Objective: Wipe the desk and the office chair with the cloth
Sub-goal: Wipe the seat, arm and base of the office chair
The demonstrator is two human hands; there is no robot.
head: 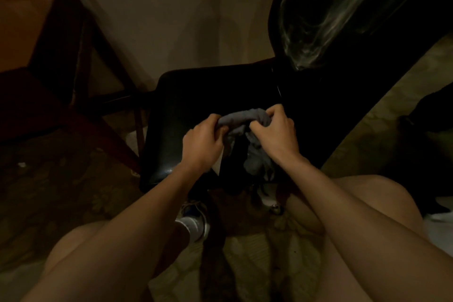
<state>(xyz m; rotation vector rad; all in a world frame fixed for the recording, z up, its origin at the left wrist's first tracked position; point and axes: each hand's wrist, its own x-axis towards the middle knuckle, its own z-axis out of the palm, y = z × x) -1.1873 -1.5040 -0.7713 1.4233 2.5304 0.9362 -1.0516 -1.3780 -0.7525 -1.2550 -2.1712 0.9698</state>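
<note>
Both hands hold the grey cloth over the black chair seat, near its front edge. The left hand grips one bunched end with curled fingers; the right hand pinches the other, and the loose rest hangs down below it. Streaks show on the chair's backrest at upper right. The wooden desk stands at left.
</note>
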